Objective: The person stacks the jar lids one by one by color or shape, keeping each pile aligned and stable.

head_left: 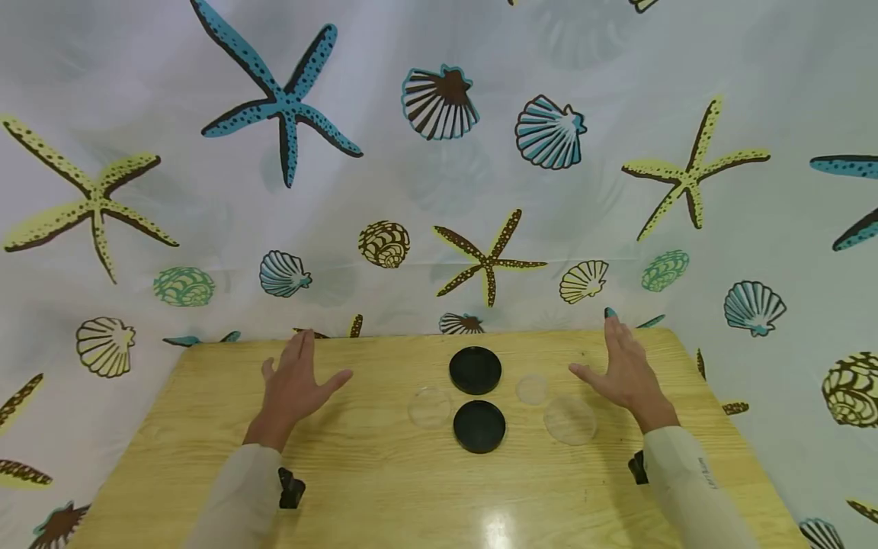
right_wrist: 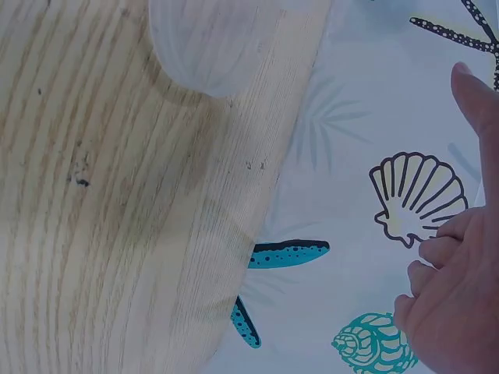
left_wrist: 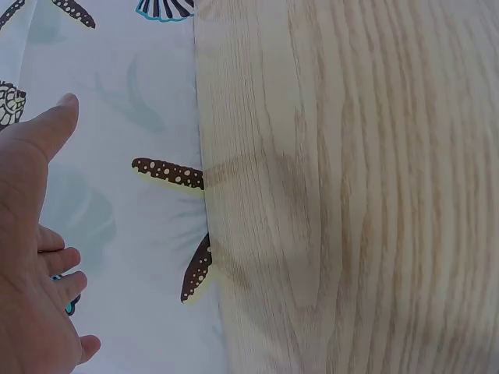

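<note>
My left hand (head_left: pixel 295 389) is held over the left part of the table, thumb spread and fingers extended, holding nothing. In the left wrist view, this hand (left_wrist: pixel 35 265) appears at the left side. My right hand (head_left: pixel 627 374) hovers over the right part of the table, also holding nothing. Nearest to it lies a large clear round disc (head_left: pixel 571 419), partly seen in the right wrist view as a frosty disc (right_wrist: pixel 210 47). A small clear disc (head_left: pixel 531 389) is beside it. Two black round dishes (head_left: pixel 475 370) lie mid-table, one behind the other, with another clear disc (head_left: pixel 430 406) left of them.
The light wooden table (head_left: pixel 370 480) ends at a back edge against a white curtain (head_left: pixel 384 175) printed with starfish and shells. The curtain also hangs at both sides. Black wrist devices (head_left: pixel 291 489) sit under the sleeves.
</note>
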The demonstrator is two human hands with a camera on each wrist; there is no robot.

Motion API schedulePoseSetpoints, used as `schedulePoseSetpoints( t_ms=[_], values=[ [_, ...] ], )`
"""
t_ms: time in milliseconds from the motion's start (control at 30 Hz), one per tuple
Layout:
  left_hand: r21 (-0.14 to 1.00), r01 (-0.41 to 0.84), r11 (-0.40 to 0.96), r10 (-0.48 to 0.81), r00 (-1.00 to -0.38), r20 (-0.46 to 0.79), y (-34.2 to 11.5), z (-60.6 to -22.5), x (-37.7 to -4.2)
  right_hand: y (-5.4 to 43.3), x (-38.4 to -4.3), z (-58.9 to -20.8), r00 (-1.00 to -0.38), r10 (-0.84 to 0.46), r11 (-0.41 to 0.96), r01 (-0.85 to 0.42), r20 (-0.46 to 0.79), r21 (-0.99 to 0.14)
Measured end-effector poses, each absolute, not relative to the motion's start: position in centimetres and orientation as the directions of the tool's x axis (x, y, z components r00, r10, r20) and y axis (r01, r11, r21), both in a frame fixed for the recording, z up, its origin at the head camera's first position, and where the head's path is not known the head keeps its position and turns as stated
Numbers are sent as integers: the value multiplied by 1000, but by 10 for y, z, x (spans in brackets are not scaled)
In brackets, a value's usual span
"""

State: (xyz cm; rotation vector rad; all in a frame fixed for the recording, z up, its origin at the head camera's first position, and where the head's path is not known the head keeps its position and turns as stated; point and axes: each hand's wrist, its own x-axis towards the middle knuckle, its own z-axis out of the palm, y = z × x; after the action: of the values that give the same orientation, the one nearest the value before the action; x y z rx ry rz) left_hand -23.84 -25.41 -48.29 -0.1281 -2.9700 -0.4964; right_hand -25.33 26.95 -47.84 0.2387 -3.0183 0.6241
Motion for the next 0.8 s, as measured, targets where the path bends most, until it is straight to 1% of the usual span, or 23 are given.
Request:
schedulePoseSetpoints(
  t_ms=[167, 467, 633, 800],
  values=[
    [331, 108, 937, 66, -988, 136, -247, -479, -236, 265, -254, -480, -986, -149, 899, -168, 79, -405],
    [335, 140, 932, 90, -983, 161, -235, -476, -243, 258, -256, -476, -986, -141, 897, -166, 90, -409],
    [340, 138, 930, 97, -986, 134, -230, -478, -248, 255, -257, -474, -987, -138, 893, -159, 79, -420],
    [376, 136, 917, 98, -988, 119, -222, -479, -249, 251, -258, -474, -989, -134, 894, -149, 65, -424]
  ],
)
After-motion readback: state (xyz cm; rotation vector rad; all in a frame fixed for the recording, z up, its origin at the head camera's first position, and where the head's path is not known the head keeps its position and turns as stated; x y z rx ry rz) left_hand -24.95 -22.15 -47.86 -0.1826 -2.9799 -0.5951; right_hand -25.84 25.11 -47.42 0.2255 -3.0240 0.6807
